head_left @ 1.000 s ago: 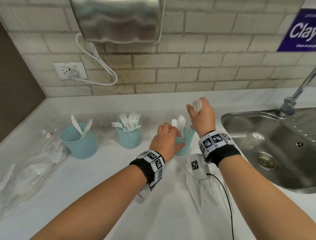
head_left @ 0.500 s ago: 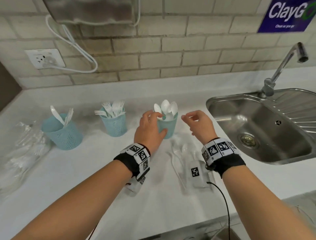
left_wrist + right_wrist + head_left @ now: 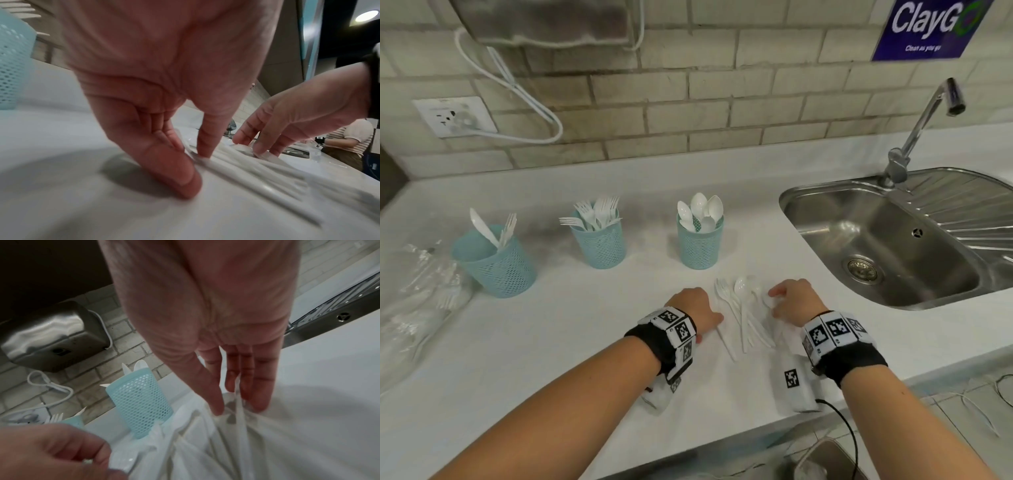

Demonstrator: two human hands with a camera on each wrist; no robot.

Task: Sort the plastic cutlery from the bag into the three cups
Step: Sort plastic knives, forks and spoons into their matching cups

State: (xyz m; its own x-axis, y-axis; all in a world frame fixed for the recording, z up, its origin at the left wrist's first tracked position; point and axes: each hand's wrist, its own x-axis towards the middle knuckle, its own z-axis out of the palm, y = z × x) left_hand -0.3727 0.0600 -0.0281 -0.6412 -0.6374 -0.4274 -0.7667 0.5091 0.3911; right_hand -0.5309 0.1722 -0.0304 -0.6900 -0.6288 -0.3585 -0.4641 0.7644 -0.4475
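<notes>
1. Cutlery of white plastic point(image 3: 741, 313), forks and spoons mixed, lies in a small pile on the white tabletop point(image 3: 551, 342), in front of the three teal mesh cups point(image 3: 699, 245);
2. left hand point(image 3: 697, 308) pinches one handle at the pile's left edge; right hand point(image 3: 792, 301) presses spread fingers on a spoon bowl;
3. risk: the overlapping handles may drag along, so a neighbouring piece could slide or land in a wrong cup.

Head view: the left hand point(image 3: 693, 310) hides its own fingertips. The plastic bag point(image 3: 417, 308) at nine o'clock is cut off by the edge. Loose cutlery point(image 3: 257, 170) blurs in the left wrist view.
</notes>
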